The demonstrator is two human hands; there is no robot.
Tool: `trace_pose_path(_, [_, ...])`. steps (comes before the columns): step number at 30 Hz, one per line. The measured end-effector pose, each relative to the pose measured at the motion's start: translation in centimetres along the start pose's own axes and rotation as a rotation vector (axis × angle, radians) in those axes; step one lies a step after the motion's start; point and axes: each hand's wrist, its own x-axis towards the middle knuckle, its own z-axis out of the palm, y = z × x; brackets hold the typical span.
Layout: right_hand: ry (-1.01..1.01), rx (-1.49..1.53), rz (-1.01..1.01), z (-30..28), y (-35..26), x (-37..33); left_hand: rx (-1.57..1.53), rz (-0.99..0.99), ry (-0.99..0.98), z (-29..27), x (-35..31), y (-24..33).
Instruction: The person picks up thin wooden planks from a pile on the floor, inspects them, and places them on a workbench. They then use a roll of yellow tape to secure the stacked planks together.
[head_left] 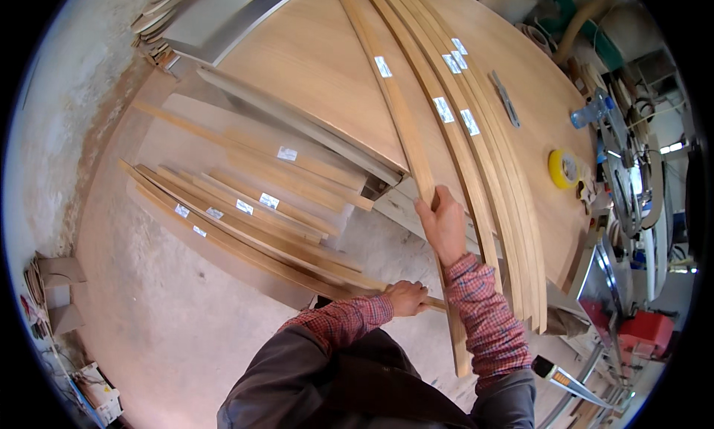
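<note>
My right hand (444, 224) is closed around a long wooden strip (405, 131) that lies slantwise across the table, its near end jutting past the edge. A small white label is stuck on this strip. Lower and to the left, my left hand (407, 298) grips a second wooden strip near its end (436, 304); that strip runs off to the left among several labelled wooden strips (279, 210) beside the table. To the right of my right hand, more labelled wooden strips (487, 139) lie side by side on the tabletop. The fingertips of both hands are partly hidden.
On the wooden tabletop (297, 65) are a utility knife (505, 100), a roll of yellow tape (564, 169) and a clear plastic bottle (591, 111). Cluttered tools and a red box (645, 332) stand at the right. A wall (82, 94) rises at the left.
</note>
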Motion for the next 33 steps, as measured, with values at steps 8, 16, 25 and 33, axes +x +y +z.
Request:
trace_pose_path(8, [-0.087, -0.037, -0.284, -4.8, -3.4, -6.9, -0.031, -0.013, 0.102, 2.2, -1.8, 2.0])
trace_pose_path(16, [-0.368, 0.1, -0.149, -6.5, -2.0, -22.4, -0.02, 0.111, 0.196, -0.6, -2.7, 4.1])
trace_pose_path(25, [-0.032, 0.015, 0.196, -16.4, 0.9, -30.6, 0.061, 0.245, 0.091, 0.2, -3.7, 9.2])
trace_pose_path(33, [0.07, -0.165, 0.356, -18.7, 8.6, -33.2, 0.128, 0.178, 0.135, -1.7, -6.1, 5.3])
